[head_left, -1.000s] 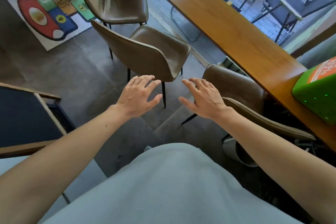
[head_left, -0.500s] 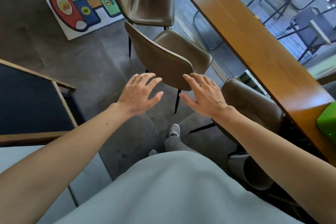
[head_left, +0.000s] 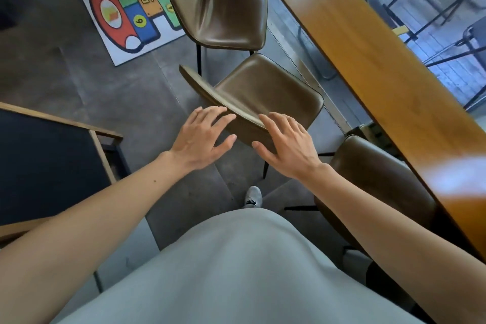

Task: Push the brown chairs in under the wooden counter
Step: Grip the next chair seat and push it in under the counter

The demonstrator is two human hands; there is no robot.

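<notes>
Grey stone-like floor (head_left: 79,92) is filling the left part of the view, and a colourful hopscotch mat (head_left: 128,13) is lying on it, well apart from the work. A dark framed piece of furniture (head_left: 47,166) is standing at the left edge, so the passage behind the chairs looks narrow, which is probably why the chairs have to be pushed in.

The left hand (head_left: 200,139) is being held out flat, its fingers (head_left: 210,116) spread and reaching the top edge of the backrest of the middle brown chair (head_left: 263,92). Nothing is being gripped by it; the hand is open and looks only laid against the rim. Whether it is already pressing cannot be told. The right hand (head_left: 286,147) is being held in the same way just beside it, fingers (head_left: 273,123) open, at the right end of the same backrest. Two hands placed apart on the rim are probably chosen so that the chair goes straight and does not turn.

This chair is standing turned at an angle, its seat near the wooden bench (head_left: 381,73) but not yet under it. The far brown chair (head_left: 223,10) is standing out too. The near brown chair (head_left: 381,179), at the right, is already partly covered by the bench edge.
</notes>
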